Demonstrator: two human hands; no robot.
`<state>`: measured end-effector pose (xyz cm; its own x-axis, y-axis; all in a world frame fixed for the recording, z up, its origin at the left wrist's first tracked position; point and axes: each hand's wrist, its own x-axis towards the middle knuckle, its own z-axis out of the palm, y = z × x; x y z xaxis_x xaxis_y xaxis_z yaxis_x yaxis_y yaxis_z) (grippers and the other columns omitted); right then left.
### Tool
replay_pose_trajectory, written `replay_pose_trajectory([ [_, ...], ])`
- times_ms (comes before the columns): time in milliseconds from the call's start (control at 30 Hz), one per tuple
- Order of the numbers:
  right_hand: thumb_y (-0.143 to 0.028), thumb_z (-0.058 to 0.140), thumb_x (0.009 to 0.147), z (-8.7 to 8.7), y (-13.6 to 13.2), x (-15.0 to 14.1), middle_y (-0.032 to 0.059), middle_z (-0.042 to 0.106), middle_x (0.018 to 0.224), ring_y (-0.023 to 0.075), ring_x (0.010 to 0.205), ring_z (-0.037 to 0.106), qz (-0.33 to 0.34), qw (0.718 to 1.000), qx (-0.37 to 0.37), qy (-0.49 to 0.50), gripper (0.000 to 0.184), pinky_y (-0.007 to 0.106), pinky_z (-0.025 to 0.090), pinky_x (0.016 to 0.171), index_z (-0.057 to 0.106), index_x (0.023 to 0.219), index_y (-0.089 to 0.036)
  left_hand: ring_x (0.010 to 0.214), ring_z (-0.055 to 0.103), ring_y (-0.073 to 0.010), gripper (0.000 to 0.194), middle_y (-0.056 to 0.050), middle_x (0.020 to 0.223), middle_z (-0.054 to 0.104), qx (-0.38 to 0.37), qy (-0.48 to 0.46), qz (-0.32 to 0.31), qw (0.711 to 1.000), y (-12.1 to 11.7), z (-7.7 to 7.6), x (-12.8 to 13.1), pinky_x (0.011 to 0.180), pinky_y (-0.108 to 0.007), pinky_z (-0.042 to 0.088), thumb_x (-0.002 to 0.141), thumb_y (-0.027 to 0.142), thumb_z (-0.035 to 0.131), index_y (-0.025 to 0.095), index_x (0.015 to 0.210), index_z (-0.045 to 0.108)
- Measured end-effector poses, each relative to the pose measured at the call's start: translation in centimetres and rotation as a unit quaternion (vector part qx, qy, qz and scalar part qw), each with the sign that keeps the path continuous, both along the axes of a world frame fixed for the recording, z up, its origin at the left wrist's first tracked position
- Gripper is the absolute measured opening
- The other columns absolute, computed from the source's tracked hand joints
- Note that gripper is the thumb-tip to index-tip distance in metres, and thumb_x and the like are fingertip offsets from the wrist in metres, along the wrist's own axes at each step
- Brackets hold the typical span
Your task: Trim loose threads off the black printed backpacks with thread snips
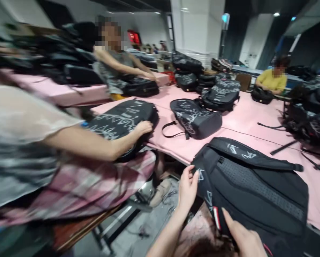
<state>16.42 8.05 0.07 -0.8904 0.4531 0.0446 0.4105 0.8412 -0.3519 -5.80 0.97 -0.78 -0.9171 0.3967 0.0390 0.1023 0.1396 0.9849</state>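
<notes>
- Pink cloth-covered table is partly overlaid by a black fabric backpack with white scrawls.
- At the backpack's lower left, a black strip with red-and-white trim is seemingly clasped by the right hand.
- Backpack's left edge is touched by the curled left hand; gripping cannot be confirmed.
- Edge handling seems underway; steady support is called for.
- Beyond the backpack, a white-marked black bag is seen.

White pillar at one o'clock, pink-covered table at three, floor at six, red panel at eleven.

black backpack with white scribbles
</notes>
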Motion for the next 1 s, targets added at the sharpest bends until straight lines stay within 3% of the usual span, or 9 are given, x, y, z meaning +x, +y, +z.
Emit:
replay_pose_trajectory([
  [100,-0.023,0.051,0.076,-0.8,-0.7,-2.4,-0.0006,0.066,0.082,0.0158,0.062,0.062,0.100,0.994,0.026,-0.041,0.068,0.020,0.047,0.053,0.023,0.138,-0.026,0.119,0.038,-0.0290,0.042,-0.016,0.123,0.046,-0.077,0.091,0.018,0.993,0.2,1.1,-1.0,0.102,-0.045,0.027,0.078,0.042,0.048,0.014,0.110,0.052],
  [167,-0.026,0.052,0.076,-0.8,-1.2,-3.5,0.0035,0.066,0.086,0.0157,0.054,0.060,0.179,0.981,0.058,-0.047,0.069,0.023,0.043,0.047,0.021,0.138,-0.019,0.122,0.036,-0.0308,0.046,-0.017,0.127,0.045,-0.133,0.127,0.021,0.983,0.1,1.6,-1.6,0.103,-0.045,0.025,0.075,0.046,0.051,0.013,0.107,0.055],
  [267,-0.024,0.051,0.077,-0.1,-2.3,-4.4,0.0090,0.065,0.093,0.0177,0.056,0.060,0.238,0.966,0.096,-0.028,0.065,0.027,0.041,0.046,0.024,0.136,-0.013,0.111,0.048,-0.0325,0.051,-0.013,0.113,0.058,-0.170,0.090,-0.009,0.981,-0.4,1.8,-3.2,0.097,-0.044,0.032,0.064,0.050,0.062,0.016,0.103,0.060],
  [333,-0.020,0.048,0.078,0.7,-2.8,-4.8,0.0102,0.064,0.091,0.0196,0.060,0.060,0.242,0.965,0.096,-0.034,0.063,0.029,0.042,0.050,0.024,0.135,-0.011,0.102,0.054,-0.0325,0.047,-0.009,0.099,0.066,-0.164,0.041,-0.019,0.985,-0.9,1.6,-4.5,0.093,-0.043,0.037,0.061,0.047,0.065,0.018,0.098,0.063],
  [433,-0.017,0.050,0.073,1.9,-3.1,-5.0,0.0111,0.062,0.098,0.0208,0.069,0.060,0.222,0.973,0.033,-0.049,0.070,0.031,0.045,0.062,0.022,0.137,-0.013,0.089,0.060,-0.0295,0.042,-0.008,0.086,0.069,-0.133,-0.012,-0.035,0.990,-1.8,1.1,-6.1,0.083,-0.041,0.044,0.065,0.043,0.061,0.016,0.097,0.065],
  [533,-0.012,0.049,0.069,2.3,-2.7,-4.8,0.0068,0.055,0.115,0.0212,0.087,0.058,0.206,0.974,-0.075,-0.054,0.077,0.030,0.044,0.078,0.019,0.138,-0.024,0.076,0.063,-0.0243,0.049,-0.008,0.081,0.070,-0.095,-0.048,-0.071,0.992,-2.7,0.6,-6.7,0.071,-0.037,0.050,0.070,0.042,0.054,0.010,0.106,0.060],
  [633,-0.009,0.047,0.068,1.9,-2.3,-4.6,0.0022,0.048,0.124,0.0215,0.100,0.053,0.194,0.970,-0.135,-0.057,0.080,0.031,0.040,0.087,0.016,0.137,-0.034,0.072,0.065,-0.0236,0.054,-0.009,0.079,0.070,0.004,-0.154,-0.118,0.981,-3.2,-0.1,-6.6,0.067,-0.038,0.053,0.071,0.039,0.055,0.009,0.116,0.054],
  [767,-0.007,0.048,0.069,1.3,-2.6,-4.9,0.0029,0.050,0.116,0.0205,0.098,0.053,0.199,0.969,-0.137,-0.060,0.079,0.032,0.040,0.089,0.016,0.137,-0.033,0.086,0.064,-0.0281,0.050,-0.010,0.094,0.069,0.153,-0.289,-0.161,0.931,-3.3,-1.4,-6.4,0.074,-0.043,0.053,0.070,0.031,0.061,0.014,0.116,0.054],
  [1000,-0.012,0.050,0.072,0.8,-3.1,-4.9,0.0061,0.050,0.116,0.0219,0.090,0.056,0.200,0.970,-0.117,-0.070,0.073,0.034,0.044,0.080,0.021,0.137,-0.028,0.100,0.058,-0.0332,0.050,-0.014,0.106,0.065,0.220,-0.317,-0.216,0.897,-3.0,-2.8,-5.9,0.089,-0.054,0.043,0.075,0.031,0.057,0.015,0.122,0.048],
])
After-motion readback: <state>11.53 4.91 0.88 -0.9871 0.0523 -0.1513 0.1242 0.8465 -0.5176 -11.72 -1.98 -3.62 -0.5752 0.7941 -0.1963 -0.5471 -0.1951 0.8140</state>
